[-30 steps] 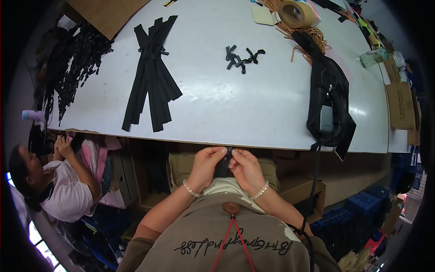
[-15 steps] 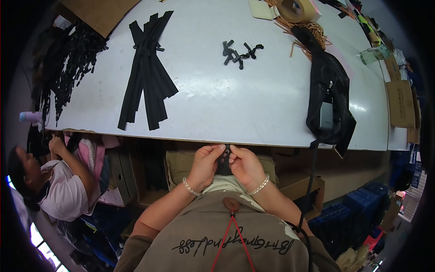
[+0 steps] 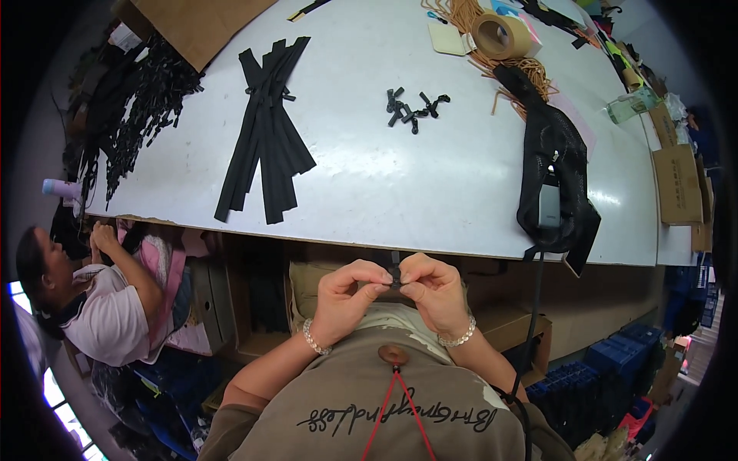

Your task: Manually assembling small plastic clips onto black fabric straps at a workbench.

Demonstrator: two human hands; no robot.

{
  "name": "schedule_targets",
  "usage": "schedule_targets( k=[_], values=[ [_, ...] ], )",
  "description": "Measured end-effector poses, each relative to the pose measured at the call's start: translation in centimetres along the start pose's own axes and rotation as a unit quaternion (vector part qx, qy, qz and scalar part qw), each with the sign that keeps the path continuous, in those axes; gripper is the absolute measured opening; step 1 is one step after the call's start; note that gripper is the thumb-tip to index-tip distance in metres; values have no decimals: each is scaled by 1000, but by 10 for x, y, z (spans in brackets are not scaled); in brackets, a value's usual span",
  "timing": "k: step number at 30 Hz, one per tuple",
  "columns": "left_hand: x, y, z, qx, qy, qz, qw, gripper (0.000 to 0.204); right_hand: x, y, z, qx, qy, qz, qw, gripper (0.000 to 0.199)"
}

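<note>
My left hand point(image 3: 350, 296) and my right hand point(image 3: 434, 290) meet just below the near edge of the white table point(image 3: 400, 192). Both pinch a small black zipper piece point(image 3: 394, 274) between their fingertips, with a short black strip running up from it. On the table lies a fanned bundle of black zipper tapes point(image 3: 265, 134) at the left. A small heap of black sliders point(image 3: 411, 109) sits near the table's middle.
A black bag with a grey device point(image 3: 550, 180) lies at the right, a cable hanging from it. A tape roll point(image 3: 496, 34) and tan cords sit at the far edge. Black strips point(image 3: 142, 100) pile at the far left. A seated person point(image 3: 84, 296) works at lower left. Blue crates point(image 3: 615, 369) stand lower right.
My hands stay together at the table's edge, fingers shifting slightly on the small black piece. The view has tilted a little.
</note>
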State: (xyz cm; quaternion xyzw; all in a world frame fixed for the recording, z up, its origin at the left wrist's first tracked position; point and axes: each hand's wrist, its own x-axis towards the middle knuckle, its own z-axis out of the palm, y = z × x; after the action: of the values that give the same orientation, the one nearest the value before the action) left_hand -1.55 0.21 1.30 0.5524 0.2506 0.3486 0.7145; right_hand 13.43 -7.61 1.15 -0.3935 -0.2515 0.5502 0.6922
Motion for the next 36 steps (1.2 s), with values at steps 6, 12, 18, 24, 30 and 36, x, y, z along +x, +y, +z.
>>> schedule_targets(
  k=[6, 12, 18, 24, 30, 36],
  values=[
    [1, 1, 1, 3, -14, 24, 1000, 11, -1, -3, -1, -33, -15, -34, 999, 14],
    [1, 0, 1, 0, -9, 25, 1000, 11, 1, -6, 2, -33, -2, -21, 999, 15],
    [0, -1, 2, -20, 8, -10, 1000, 12, 3, -4, 2, -42, -12, -30, 999, 14],
    [1, -2, 1, -59, 11, -78, 995, 14, 3, -7, 6, -27, 18, 1, 999, 13],
    [9, 6, 0, 82, 5, -31, 996, 10, 3, -9, 9, -45, 22, 17, 999, 13],
    [11, 5, 3, 8, 58, -49, 997, 6, 5, -14, 15, -97, 36, 70, 992, 14]
  ],
)
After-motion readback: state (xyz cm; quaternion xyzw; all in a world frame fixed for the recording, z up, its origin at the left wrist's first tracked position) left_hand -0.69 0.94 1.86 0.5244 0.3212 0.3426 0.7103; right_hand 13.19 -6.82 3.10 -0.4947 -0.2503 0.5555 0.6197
